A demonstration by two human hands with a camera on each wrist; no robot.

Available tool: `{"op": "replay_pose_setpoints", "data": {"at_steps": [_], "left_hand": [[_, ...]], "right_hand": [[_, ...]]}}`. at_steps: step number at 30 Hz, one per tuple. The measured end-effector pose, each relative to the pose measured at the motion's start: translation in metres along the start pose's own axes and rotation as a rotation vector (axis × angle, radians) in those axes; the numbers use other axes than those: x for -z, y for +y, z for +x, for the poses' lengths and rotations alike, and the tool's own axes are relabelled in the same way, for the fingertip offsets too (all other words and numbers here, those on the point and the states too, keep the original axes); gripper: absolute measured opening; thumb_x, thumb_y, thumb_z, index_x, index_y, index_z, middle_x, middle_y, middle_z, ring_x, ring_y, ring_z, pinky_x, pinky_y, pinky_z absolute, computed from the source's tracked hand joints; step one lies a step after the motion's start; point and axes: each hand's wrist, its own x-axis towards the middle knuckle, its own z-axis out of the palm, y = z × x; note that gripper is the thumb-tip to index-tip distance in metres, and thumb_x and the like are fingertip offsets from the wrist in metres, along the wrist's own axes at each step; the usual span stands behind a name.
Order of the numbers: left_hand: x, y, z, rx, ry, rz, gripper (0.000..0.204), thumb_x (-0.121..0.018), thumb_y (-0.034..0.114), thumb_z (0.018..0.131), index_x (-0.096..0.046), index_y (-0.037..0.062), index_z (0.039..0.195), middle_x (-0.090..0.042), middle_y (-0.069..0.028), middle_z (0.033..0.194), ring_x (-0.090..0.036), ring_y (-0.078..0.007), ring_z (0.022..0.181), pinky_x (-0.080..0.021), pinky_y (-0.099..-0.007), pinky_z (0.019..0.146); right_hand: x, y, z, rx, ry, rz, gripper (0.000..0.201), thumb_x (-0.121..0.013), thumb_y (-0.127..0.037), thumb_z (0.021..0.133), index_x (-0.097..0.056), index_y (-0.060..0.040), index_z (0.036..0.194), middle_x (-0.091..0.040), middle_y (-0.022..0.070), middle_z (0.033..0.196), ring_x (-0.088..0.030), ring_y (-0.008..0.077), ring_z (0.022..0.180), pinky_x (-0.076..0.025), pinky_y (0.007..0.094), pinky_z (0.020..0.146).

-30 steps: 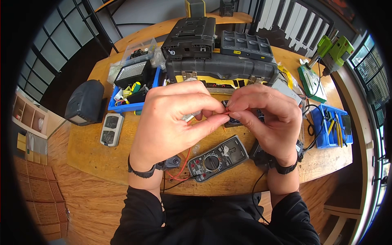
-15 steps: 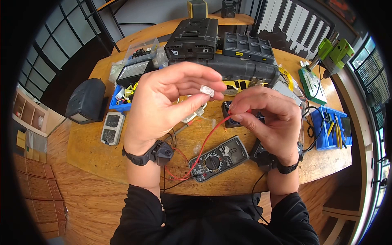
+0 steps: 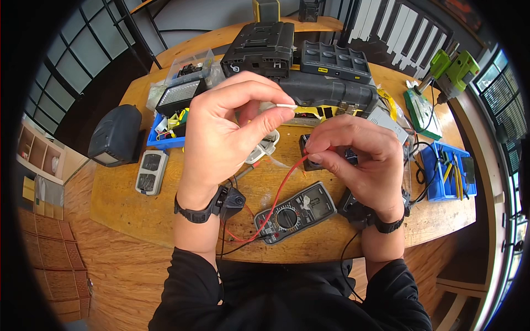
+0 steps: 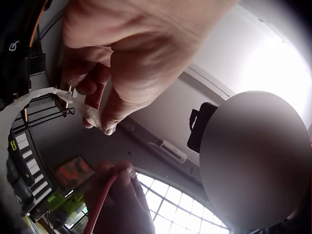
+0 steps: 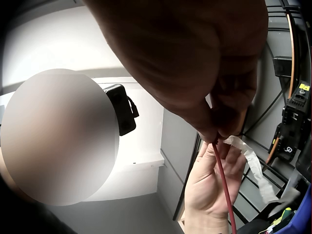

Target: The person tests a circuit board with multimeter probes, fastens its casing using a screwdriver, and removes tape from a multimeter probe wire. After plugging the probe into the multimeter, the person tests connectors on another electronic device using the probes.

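While left fingers (image 3: 259, 92) pinch a white strip (image 3: 285, 106) and right fingers (image 3: 338, 132) a red wire (image 3: 282, 185), a multimeter (image 3: 298, 214) lies nearby.

Green drill (image 3: 459, 75) at right; blue tool tray (image 3: 434, 186) near it; black case (image 3: 262, 45) farther left.

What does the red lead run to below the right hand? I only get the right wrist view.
Observer: In the head view, the red lead curves down across the left end of a multimeter.

Operator: Is that multimeter face up?

Observer: Yes, it lies on the workbench with its dial and screen showing.

Operator: And what has the white strip? The right hand blocks my view of its end.

Observer: The left hand pinches the white strip between thumb and fingers, apart from the right hand.
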Motion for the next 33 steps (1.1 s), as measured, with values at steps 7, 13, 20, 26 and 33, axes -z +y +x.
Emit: {"op": "replay_pose_setpoints", "data": {"at_steps": [7, 13, 20, 26, 33], "left_hand": [[-0.016, 0.006, -0.002, 0.221, 0.037, -0.291, 0.017, -0.083, -0.009, 0.09, -0.077, -0.0034, 0.105, -0.079, -0.0093, 0.097, -0.075, -0.0133, 0.087, -0.059, -0.0251, 0.079], [-0.022, -0.002, -0.003, 0.087, 0.036, -0.129, 0.013, -0.085, 0.003, 0.094, -0.078, -0.003, 0.104, -0.081, -0.0054, 0.096, -0.075, -0.0067, 0.084, -0.058, -0.0214, 0.075], [-0.024, 0.011, -0.004, 0.261, -0.02, -0.231, 0.014, -0.081, -0.003, 0.095, -0.077, -0.0045, 0.108, -0.081, -0.0108, 0.1, -0.079, -0.0155, 0.092, -0.064, -0.0275, 0.083], [-0.026, 0.012, -0.005, 0.288, 0.027, -0.226, 0.015, -0.081, -0.001, 0.096, -0.077, -0.004, 0.11, -0.081, -0.012, 0.102, -0.078, -0.0151, 0.09, -0.064, -0.0274, 0.08], [-0.021, 0.016, -0.007, 0.254, -0.022, -0.201, 0.018, -0.082, -0.004, 0.093, -0.079, -0.0034, 0.111, -0.081, -0.01, 0.1, -0.076, -0.0144, 0.085, -0.061, -0.0261, 0.076]], "right_hand": [[-0.004, 0.002, 0.002, 0.036, 0.064, 0.003, 0.013, -0.083, 0.006, 0.087, -0.08, -0.0024, 0.097, -0.08, 0.0067, 0.1, -0.07, 0.0113, 0.076, -0.055, 0.0244, 0.064], [-0.004, 0.003, 0.002, 0.034, 0.133, 0.039, 0.012, -0.083, 0.006, 0.088, -0.079, -0.0014, 0.097, -0.079, 0.0062, 0.099, -0.071, 0.0113, 0.08, -0.056, 0.0238, 0.066], [-0.006, 0.003, 0.002, 0.046, 0.215, 0.023, 0.012, -0.083, 0.006, 0.088, -0.079, 0.0003, 0.097, -0.079, 0.0061, 0.098, -0.072, 0.0116, 0.082, -0.057, 0.0239, 0.068], [-0.006, 0.004, 0.004, 0.095, 0.208, -0.069, 0.013, -0.083, 0.007, 0.087, -0.079, -0.0004, 0.097, -0.079, 0.0063, 0.097, -0.073, 0.0138, 0.081, -0.057, 0.0253, 0.067], [-0.006, 0.003, 0.005, 0.128, 0.209, -0.156, 0.013, -0.083, 0.007, 0.086, -0.079, -0.0006, 0.095, -0.079, 0.0069, 0.096, -0.073, 0.0156, 0.081, -0.057, 0.026, 0.067]]}}
